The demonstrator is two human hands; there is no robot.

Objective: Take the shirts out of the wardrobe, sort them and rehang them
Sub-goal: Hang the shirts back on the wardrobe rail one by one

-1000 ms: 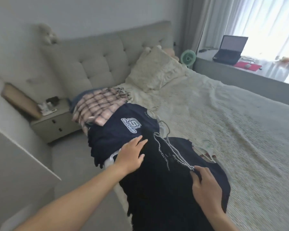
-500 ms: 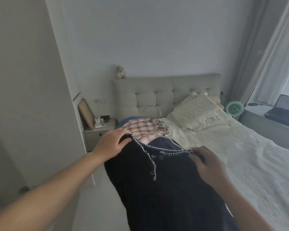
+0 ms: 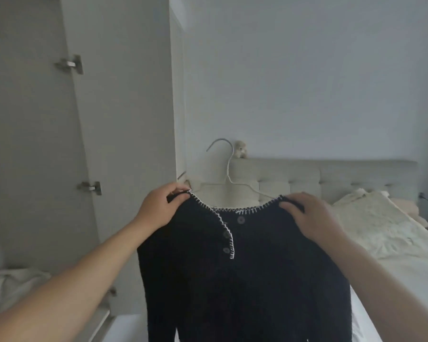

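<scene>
Held up in front of the wardrobe door point(image 3: 124, 134): dark shirt point(image 3: 242, 275) on white hanger point(image 3: 229, 174), shoulders pinched between left hand point(image 3: 158, 208) and right hand point(image 3: 311, 215).

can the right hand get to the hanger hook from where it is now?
Probably yes. The hanger hook stands clear above the dark top's neckline with nothing in front, up-left of the right hand. But that hand grips the shoulder; it would have to let go, leaving the left hand holding.

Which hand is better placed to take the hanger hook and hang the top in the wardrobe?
Probably the left hand: it grips the black top nearest the open wardrobe; the hanger hook curves that way.
</scene>
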